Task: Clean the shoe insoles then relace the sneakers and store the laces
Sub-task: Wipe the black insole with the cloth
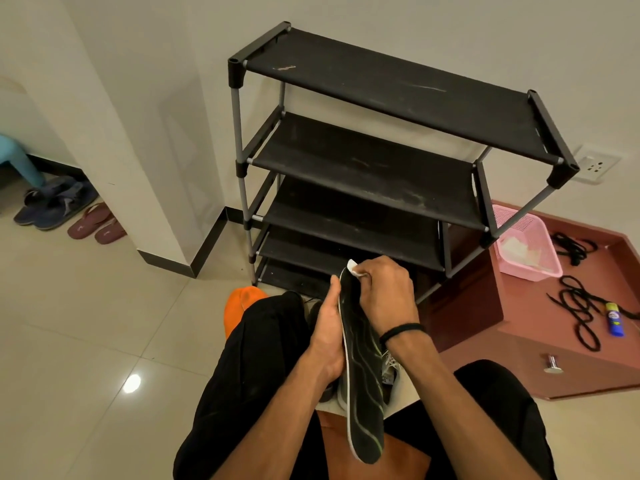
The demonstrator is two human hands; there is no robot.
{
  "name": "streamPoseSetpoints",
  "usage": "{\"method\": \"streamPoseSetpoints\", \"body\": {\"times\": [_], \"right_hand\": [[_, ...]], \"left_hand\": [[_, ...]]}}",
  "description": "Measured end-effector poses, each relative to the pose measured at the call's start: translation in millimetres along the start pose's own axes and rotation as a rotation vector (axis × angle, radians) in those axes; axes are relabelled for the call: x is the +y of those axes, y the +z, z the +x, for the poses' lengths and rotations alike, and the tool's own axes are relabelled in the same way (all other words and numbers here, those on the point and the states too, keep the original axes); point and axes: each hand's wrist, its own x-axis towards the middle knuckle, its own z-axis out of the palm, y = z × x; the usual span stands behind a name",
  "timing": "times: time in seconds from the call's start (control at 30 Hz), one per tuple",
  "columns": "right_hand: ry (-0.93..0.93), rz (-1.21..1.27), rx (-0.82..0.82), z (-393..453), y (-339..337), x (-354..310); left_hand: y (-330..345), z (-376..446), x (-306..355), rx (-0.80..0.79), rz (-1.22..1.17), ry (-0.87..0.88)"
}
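Observation:
A long black insole (pixel 363 382) with pale green lines stands on edge between my knees. My left hand (pixel 327 330) supports it from the left, palm flat against its back and thumb up along its edge. My right hand (pixel 384 296) pinches a small white wipe (pixel 354 268) against the insole's top end. A grey sneaker (pixel 389 374) lies on the floor under my right wrist, mostly hidden. Black laces (pixel 578 311) lie coiled on the red-brown cabinet top at right, with a second bundle (pixel 571 247) farther back.
A black shoe rack (pixel 374 168) with several bare shelves stands right in front. A pink basket (pixel 526 247) and a blue-and-yellow tube (pixel 615 320) sit on the cabinet (pixel 519 355). Sandals (pixel 97 225) lie at far left. An orange object (pixel 239 306) is by my left knee.

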Motion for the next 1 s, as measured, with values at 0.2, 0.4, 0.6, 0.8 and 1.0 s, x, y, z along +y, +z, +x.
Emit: {"method": "streamPoseSetpoints", "body": {"times": [0.2, 0.4, 0.6, 0.8, 1.0], "right_hand": [[0.092, 0.27, -0.098, -11.3, -7.1, -9.5], [0.091, 0.346, -0.177, -56.7, -12.9, -11.8], [0.086, 0.244, 0.055, -34.5, 6.2, -21.1], [0.118, 0.092, 0.058, -0.1, 13.7, -28.7], [0.156, 0.286, -0.13, -31.9, 9.9, -28.6]], "left_hand": [[-11.4, 9.4, 1.7, 0.032, 0.004, 0.007], [-17.0, 15.9, -0.7, 0.083, -0.048, -0.015], [-12.8, 14.1, -0.1, 0.074, -0.105, -0.012], [-9.8, 9.2, 4.1, 0.015, -0.089, -0.019], [-19.3, 13.1, 4.1, 0.053, -0.141, 0.003]]}}
